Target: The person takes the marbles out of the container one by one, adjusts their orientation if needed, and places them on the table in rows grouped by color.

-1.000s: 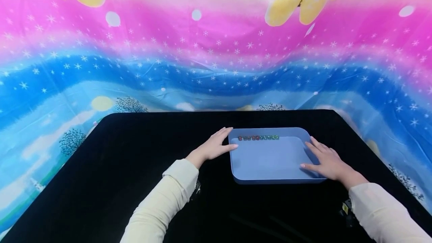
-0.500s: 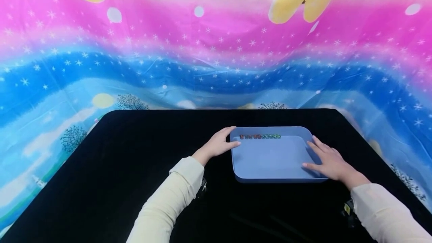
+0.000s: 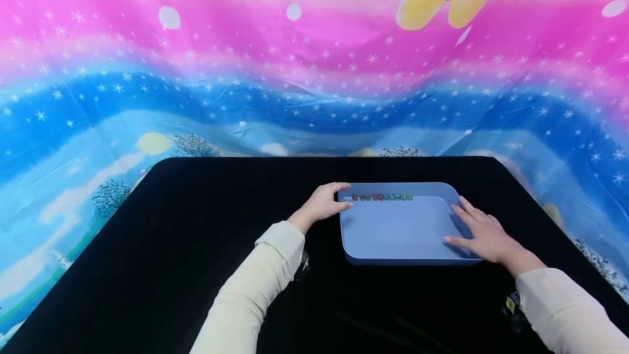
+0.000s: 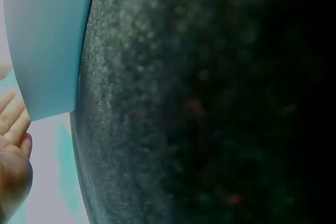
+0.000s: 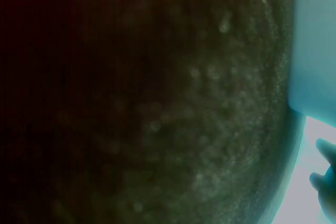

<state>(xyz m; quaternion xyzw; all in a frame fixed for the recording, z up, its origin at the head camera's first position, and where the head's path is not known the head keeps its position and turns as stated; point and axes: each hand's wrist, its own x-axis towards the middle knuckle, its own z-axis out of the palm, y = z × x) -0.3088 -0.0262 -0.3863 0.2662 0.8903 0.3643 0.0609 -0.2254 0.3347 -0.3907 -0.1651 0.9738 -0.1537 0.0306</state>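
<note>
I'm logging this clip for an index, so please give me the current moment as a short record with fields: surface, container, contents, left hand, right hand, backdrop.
surface: black cloth-covered table
container: shallow light-blue plastic tray
contents: row of small red and green beads along the tray's far wall
left hand: left hand touches the tray's far-left corner, fingers lightly curled
right hand: right hand rests flat on the tray's right rim
backdrop: pink and blue star-printed sheet

The black cloth-covered worktop (image 3: pixel 172 245) lies bare across the left half and lower edge of the frame. The shallow blue plastic tray (image 3: pixel 393 255) is flanked by the left hand (image 3: pixel 321 206) and right hand (image 3: pixel 484 236). Its floor is open below what seems a row of small coloured beads (image 3: pixel 382 197) along the far wall.
</note>
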